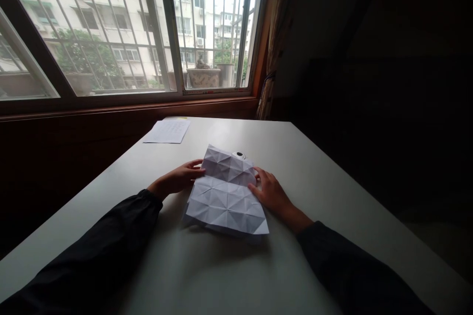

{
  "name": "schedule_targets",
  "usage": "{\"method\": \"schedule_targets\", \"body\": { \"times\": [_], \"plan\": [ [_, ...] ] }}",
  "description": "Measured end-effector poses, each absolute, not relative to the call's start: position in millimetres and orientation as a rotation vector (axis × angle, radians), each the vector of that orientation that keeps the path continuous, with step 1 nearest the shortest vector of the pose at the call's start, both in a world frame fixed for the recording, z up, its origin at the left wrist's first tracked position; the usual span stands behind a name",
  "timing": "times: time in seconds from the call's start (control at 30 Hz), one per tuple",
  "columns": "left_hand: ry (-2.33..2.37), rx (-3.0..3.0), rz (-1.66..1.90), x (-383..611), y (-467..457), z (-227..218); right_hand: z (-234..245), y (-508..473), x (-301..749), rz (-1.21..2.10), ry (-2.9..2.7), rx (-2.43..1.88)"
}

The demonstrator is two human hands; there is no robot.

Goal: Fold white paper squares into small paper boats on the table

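Observation:
A white sheet of paper [227, 202], creased all over in a grid of triangles, is bent across its middle above the table. Its far half tilts up, while the near half slopes toward me with its front edge raised a little. My left hand [179, 176] grips the left edge near the bend, fingers partly behind the paper. On the opposite edge, my right hand [271, 189] pinches the sheet between thumb and fingers. Just behind the paper's far edge lies a small white roll with a dark centre [240, 155], partly hidden.
The white table [295, 256] narrows away from me toward a barred window [129, 24]. Papers with writing [168, 131] lie at its far left corner. A gathered curtain [271, 59] hangs right of the window, and the room's right side is dark.

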State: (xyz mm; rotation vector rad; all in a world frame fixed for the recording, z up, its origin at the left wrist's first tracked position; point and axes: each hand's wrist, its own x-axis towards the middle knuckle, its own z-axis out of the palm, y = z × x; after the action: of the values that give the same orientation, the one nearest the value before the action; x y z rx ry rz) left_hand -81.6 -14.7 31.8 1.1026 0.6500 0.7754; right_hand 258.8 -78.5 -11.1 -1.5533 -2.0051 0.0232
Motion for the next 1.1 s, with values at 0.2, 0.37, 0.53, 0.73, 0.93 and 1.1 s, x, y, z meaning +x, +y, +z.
{"method": "schedule_targets", "body": {
  "times": [0.2,0.37,0.53,0.73,0.93,1.1],
  "plan": [
    [0.644,1.059,0.793,-74.0,-14.2,26.8,-9.8,-73.5,265.9,0.337,-1.652,-1.496],
    [0.649,1.091,0.884,-78.0,-8.7,19.9,-11.0,-64.5,277.7,0.632,-1.153,-1.323],
    [0.823,1.229,1.122,-73.1,29.2,16.5,-14.8,-58.9,283.9,0.757,-0.910,-1.241],
    [1.109,1.514,1.234,-45.3,97.6,24.7,-20.9,-58.9,285.7,0.676,-0.924,-1.272],
    [1.428,1.672,1.307,-40.6,130.2,23.4,-24.4,-59.1,292.0,0.654,-0.994,-1.327],
    [1.370,1.904,1.339,-34.3,90.4,14.3,-27.5,-57.1,295.8,0.657,-1.076,-1.352]
  ]
}}
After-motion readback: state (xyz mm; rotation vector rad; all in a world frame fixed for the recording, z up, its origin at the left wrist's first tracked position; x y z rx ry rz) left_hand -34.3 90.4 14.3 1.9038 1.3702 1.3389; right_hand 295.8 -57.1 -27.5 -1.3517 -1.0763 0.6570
